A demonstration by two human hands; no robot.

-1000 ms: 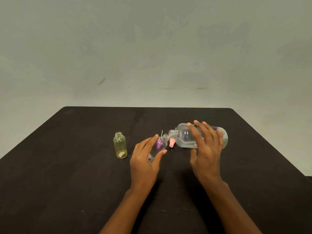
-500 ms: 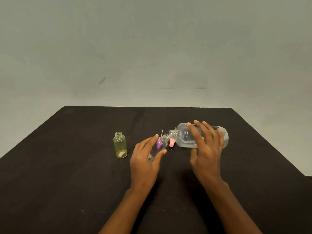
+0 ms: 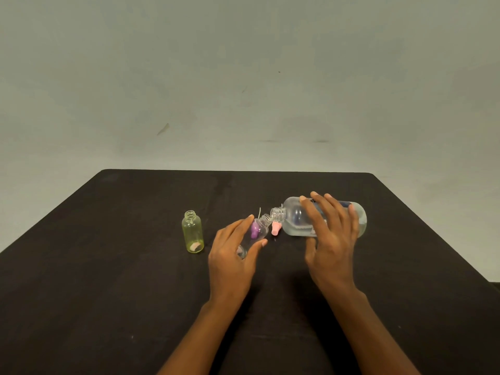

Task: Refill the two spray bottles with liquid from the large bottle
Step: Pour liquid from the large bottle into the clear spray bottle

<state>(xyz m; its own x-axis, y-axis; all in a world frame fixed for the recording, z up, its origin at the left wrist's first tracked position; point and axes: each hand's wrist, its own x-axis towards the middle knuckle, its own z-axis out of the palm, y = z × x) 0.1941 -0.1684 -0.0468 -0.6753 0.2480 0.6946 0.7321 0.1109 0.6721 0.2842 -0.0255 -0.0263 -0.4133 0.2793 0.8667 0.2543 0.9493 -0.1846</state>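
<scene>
Both hands were over the middle of the dark table (image 3: pixel 113 280), each wrapped around a bottle. After the table, which filled the lower half of the view with a plain grey wall (image 3: pixel 243 77) behind it, the biggest thing was the large clear bottle (image 3: pixel 296 220), tipped almost onto its side above the tabletop with its base to the right and its uncapped threaded neck pointing left and slightly down. The right hand (image 3: pixel 331 239) gripped it from the near side, fingers spread over the top of the body and thumb low beneath it; clear liquid lay along the lower side of the bottle. Its mouth met, or very nearly met, the open neck of a small clear spray bottle (image 3: pixel 257 231), which leaned up to the right toward it. The left hand (image 3: pixel 232 255) held that small bottle loosely curled, fingers along its far side and thumb on the near side, the base of the bottle showing between them. Well to the left of both hands, a small yellow-green spray bottle (image 3: pixel 192 231) stood upright on the table with its top off. Smallest of all were two loose spray tops lying beyond the small clear bottle: a purple one (image 3: pixel 254 230), seen through its clear wall, and a pink one (image 3: pixel 276 228) just under the large bottle's neck.
</scene>
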